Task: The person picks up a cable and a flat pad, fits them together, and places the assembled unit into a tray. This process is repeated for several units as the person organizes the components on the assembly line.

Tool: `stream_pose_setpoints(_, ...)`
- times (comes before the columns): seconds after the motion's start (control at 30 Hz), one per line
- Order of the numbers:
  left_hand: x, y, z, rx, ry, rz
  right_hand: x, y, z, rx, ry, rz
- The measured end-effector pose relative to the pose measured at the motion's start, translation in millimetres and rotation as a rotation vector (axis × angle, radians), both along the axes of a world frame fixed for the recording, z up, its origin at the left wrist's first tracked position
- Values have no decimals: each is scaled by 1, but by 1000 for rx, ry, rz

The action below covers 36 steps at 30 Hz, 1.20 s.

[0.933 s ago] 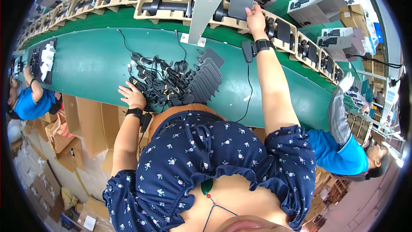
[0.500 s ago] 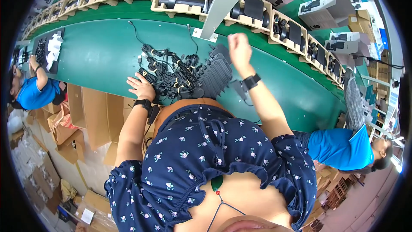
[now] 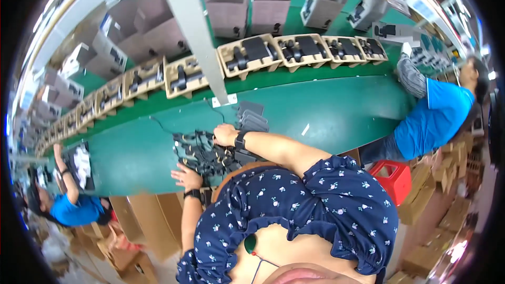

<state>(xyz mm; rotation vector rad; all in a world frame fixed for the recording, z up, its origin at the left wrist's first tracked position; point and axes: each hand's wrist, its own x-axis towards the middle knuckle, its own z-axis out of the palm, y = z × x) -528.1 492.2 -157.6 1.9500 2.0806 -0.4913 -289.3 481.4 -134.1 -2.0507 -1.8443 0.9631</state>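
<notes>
While two co-workers in blue shirts work at either end of a long green table [image 3: 336,106], a person in a flowered navy top reaches into a heap of bundled black cables [image 3: 202,156] at the near edge. The right hand [image 3: 225,134] comes across from the side and rests on the top of the heap, its fingers curled downward; the tips are lost among the dark coils, and from here I cannot tell whether they have hold of one. The left hand [image 3: 187,177] lies at the table's edge, just beside the heap, its fingers spread wide and the palm down. Both wrists wear black bands.

Just beyond the right hand, dark flat pads [image 3: 253,121] overlap in a stack near the foot of a pale metal post [image 3: 195,31]. Behind them runs a curving row of tan moulded trays [image 3: 255,67], filled with black parts, with open-topped boxes [image 3: 271,8] standing farther back. A small white strip [image 3: 305,129] lies on the green surface, and a red plastic container [image 3: 392,181] stands below the table's right side.
</notes>
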Motion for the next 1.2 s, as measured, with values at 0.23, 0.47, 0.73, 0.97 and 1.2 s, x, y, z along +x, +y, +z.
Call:
stream_pose_setpoints(0.23, -14, 24, 38, 190, -436, -227, 36, -18, 22, -93, 609, -271)
stream_pose_setpoints(0.47, 97, 14, 134, -286, -1403, -236, 28, -31, 114, 106, 1253, -501)
stream_pose_setpoints(0.73, 140, -7, 147, -945, -1391, -280, 61, -36, 171, 315, 1371, -468)
stream_pose_setpoints(0.97, 127, 4, 155, -699, -1460, 28, 46, -67, 142, 857, 129, 13)
stream_pose_setpoints(1.2, 114, 18, 140, -687, -1441, -211, 40, -77, 143, 385, 222, -227)
